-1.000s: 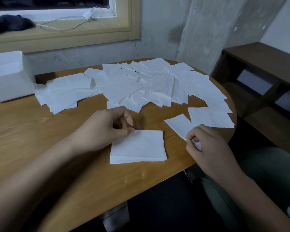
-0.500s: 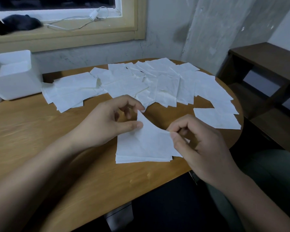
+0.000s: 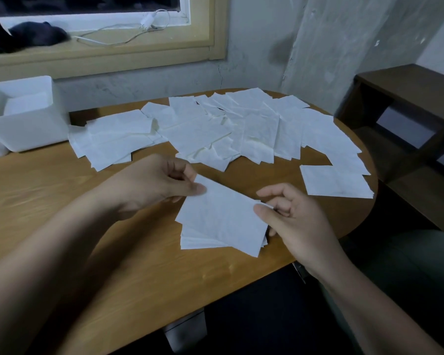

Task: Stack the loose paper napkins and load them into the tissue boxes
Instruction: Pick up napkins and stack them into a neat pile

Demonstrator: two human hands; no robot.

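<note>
A white paper napkin point(image 3: 223, 213) is held over a small stack of napkins point(image 3: 198, 240) near the table's front edge. My left hand point(image 3: 159, 183) pinches the napkin's far left corner between thumb and fingers. My right hand point(image 3: 290, 219) pinches its right corner. Several loose napkins point(image 3: 241, 129) lie spread across the far half of the wooden table point(image 3: 62, 201). One napkin point(image 3: 335, 181) lies apart at the right edge. An open white tissue box point(image 3: 23, 116) with napkins inside stands at the far left.
The table's rounded edge falls away on the right, beside a dark wooden shelf point(image 3: 415, 119). A window sill behind holds a white cable point(image 3: 128, 34) and a dark object point(image 3: 34, 34). My legs are below the front edge.
My right hand picked a napkin from the right side and carried it left over the stack. My left hand rose and took its far corner; the napkin now lies flatter over the stack.
</note>
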